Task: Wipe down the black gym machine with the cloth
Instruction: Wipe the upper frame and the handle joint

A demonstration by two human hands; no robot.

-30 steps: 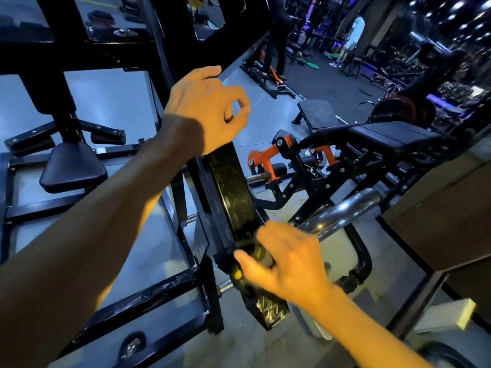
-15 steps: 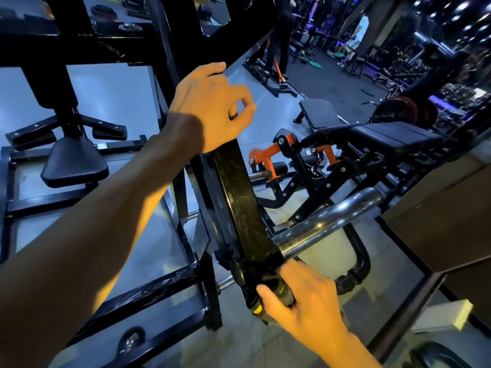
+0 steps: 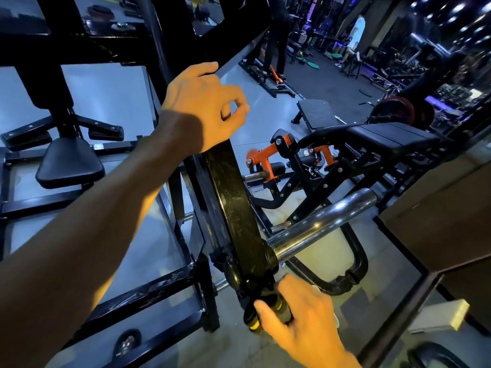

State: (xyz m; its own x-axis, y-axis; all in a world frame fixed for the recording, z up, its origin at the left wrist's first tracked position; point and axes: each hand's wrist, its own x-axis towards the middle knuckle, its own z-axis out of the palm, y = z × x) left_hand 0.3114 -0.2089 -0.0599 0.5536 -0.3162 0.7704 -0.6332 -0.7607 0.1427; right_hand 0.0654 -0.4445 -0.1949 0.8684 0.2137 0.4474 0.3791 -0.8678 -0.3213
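The right hand (image 3: 297,312) pinches a dark cloth (image 3: 268,312) with yellow spots, thumb and fingers curled around it, pressing it against the bottom end of the black gym machine's slanted arm (image 3: 233,205). The left hand (image 3: 204,104) rests at the top of that same arm, fingers curled with thumb and forefinger nearly meeting; whether it grips the metal I cannot tell. A chrome bar (image 3: 321,227) juts out to the right from the arm's lower part, just above the cloth. Left of the arm sits a black padded seat (image 3: 69,163); beyond the chrome bar stands an orange-and-black machine (image 3: 268,158).
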